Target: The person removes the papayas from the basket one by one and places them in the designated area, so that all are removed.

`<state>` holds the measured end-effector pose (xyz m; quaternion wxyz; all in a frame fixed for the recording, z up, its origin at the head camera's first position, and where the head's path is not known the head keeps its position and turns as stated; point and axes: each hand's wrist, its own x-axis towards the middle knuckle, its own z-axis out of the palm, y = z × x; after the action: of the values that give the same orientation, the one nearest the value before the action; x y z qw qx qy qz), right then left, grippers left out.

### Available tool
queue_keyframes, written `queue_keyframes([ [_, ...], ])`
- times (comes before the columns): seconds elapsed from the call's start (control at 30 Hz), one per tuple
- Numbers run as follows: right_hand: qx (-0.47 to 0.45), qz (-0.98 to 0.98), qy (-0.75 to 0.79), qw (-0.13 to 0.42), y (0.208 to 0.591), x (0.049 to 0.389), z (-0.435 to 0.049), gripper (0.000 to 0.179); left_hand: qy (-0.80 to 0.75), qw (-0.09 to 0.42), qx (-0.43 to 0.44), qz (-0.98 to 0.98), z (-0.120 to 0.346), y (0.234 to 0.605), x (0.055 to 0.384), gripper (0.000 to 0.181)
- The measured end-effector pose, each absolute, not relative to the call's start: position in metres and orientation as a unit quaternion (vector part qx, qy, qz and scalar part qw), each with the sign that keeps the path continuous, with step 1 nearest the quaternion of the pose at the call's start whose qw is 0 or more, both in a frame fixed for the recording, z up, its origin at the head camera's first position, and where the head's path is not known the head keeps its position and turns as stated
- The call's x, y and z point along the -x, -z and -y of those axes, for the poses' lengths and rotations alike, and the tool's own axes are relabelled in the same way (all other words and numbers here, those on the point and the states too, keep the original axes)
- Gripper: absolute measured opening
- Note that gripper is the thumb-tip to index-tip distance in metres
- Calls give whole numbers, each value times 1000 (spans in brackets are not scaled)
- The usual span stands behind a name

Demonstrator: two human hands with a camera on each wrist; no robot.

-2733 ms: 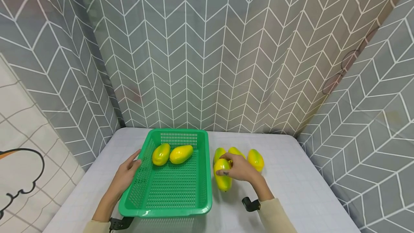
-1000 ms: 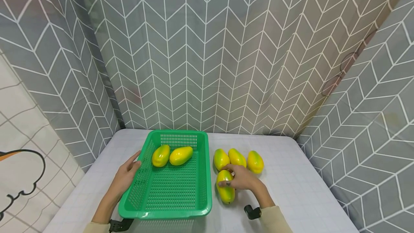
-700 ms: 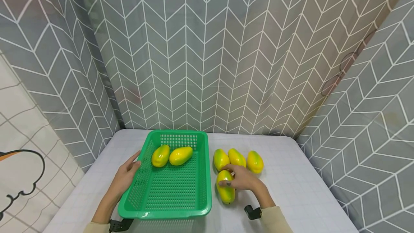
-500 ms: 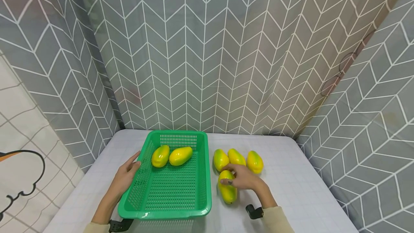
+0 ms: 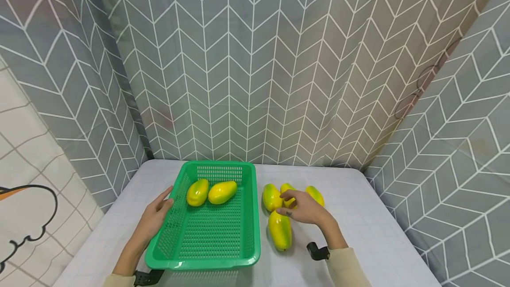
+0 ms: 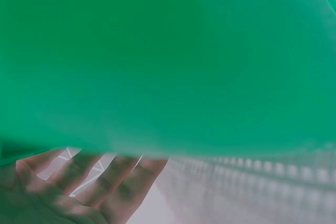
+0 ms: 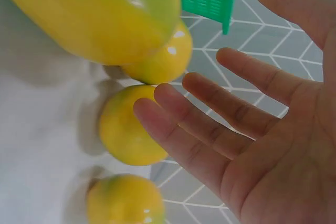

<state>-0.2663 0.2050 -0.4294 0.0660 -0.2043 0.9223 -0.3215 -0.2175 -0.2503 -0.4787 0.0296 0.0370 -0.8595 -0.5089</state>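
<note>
My left hand (image 5: 154, 216) rests against the left side of a green plastic basket (image 5: 258, 234), its thumb by the rim. In the left wrist view its fingers (image 6: 107, 182) extend straight below the blurred green rim. Two glossy yellow-green oblong fruits (image 5: 223, 192) lie in the basket's far part. My right hand (image 5: 304, 207) hovers with spread fingers over the fruits to the right of the basket, holding nothing. Just in front of it lies one fruit (image 5: 280, 231), its narrow end towards me. The right wrist view shows the bare palm (image 7: 283, 161) beside the fruits.
Behind the right hand lie a fruit (image 5: 272, 197) at the left, a partly covered one (image 5: 286, 187) in the middle and another (image 5: 315, 195) at the right. A pale cloth covers the table (image 5: 366, 234). Grey chevron curtains (image 5: 255, 79) stand behind and at the sides.
My right hand has drawn the front fruit towards me and slightly right, then let go of it and lifted away to the right. The left hand and basket have stayed put.
</note>
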Motion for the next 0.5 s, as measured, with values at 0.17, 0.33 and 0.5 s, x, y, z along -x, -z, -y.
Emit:
queue_keyframes([
  [0.17,203,-928,308,52,415,273,-201,58,509,27,-38,859,250,476,217,61],
  [0.33,204,-930,301,41,407,277,-194,56,499,31,-35,865,251,474,218,60],
  [0.5,218,-922,318,33,405,280,-184,53,495,26,-35,868,251,475,217,60],
])
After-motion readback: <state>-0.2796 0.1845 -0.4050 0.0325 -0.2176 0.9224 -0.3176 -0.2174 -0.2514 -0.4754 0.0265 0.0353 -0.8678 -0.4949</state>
